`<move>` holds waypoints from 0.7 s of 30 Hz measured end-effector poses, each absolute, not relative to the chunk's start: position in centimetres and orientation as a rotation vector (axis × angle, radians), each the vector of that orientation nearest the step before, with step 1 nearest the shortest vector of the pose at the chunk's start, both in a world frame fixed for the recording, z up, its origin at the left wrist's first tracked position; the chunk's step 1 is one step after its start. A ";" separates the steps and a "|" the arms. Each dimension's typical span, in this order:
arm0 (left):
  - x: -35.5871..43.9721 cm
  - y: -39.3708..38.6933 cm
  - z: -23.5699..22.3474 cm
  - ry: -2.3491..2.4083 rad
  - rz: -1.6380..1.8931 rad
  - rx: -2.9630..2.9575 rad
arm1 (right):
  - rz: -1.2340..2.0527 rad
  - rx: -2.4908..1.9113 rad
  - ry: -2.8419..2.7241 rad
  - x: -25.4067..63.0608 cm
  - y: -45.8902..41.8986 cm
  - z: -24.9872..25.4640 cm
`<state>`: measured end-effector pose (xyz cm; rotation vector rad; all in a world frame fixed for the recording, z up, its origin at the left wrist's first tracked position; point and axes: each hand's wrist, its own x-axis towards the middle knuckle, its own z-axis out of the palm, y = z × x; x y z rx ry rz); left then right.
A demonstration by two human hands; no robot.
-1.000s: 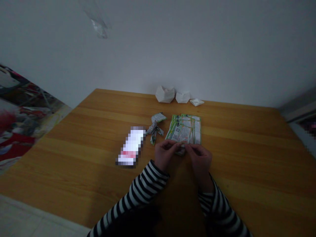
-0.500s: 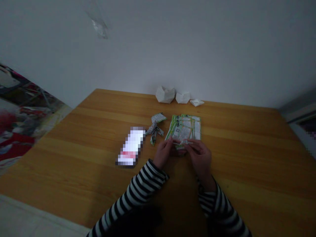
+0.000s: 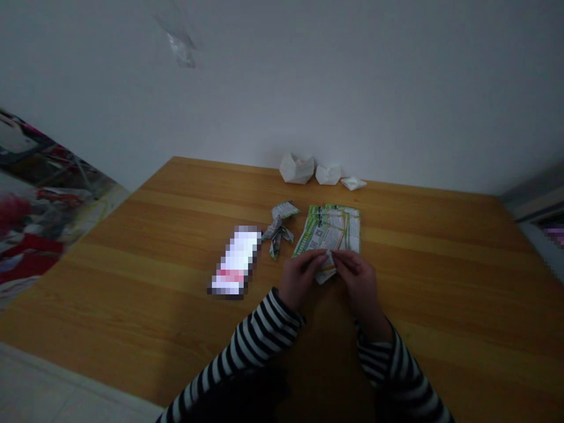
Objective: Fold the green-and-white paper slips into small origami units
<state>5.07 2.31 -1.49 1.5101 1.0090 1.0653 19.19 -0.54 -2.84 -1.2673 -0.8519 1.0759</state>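
Observation:
Between my two hands is a small folded piece of printed paper point(image 3: 326, 271), pale with some printing on it. My left hand point(image 3: 298, 278) pinches its left side, and my right hand point(image 3: 359, 282) pinches its right side; the fingers partly cover it. Just beyond my fingers lies a fanned stack of green and white printed leaflets point(image 3: 330, 229), flat on the wooden table point(image 3: 145, 235). Left of the stack rest folded pieces of similar printed paper point(image 3: 278, 230), one of them with several pointed arms.
A phone point(image 3: 235, 258) with a lit, blurred screen lies left of my left hand. Three white folded-paper shapes point(image 3: 297, 169) stand in a row by the wall point(image 3: 282, 76) at the table's back edge. Cluttered items point(image 3: 39, 205) lie beyond the table's left side.
The paper in my hands has been turned, and a pointed part of it now hangs toward me below my fingers. My left hand has shifted slightly right and its fingers have curled in more.

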 end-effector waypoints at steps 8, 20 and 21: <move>5.5 2.6 -1.6 1.048 1.100 1.135 | 0.984 -1.318 -0.921 18.4 -0.9 -2.6; 5.8 2.3 -2.1 1.120 1.181 1.073 | 0.686 -1.428 -1.212 17.7 -1.7 -3.3; 5.9 2.2 -2.1 1.122 1.193 1.112 | 0.708 -1.407 -1.263 17.5 -1.7 -3.3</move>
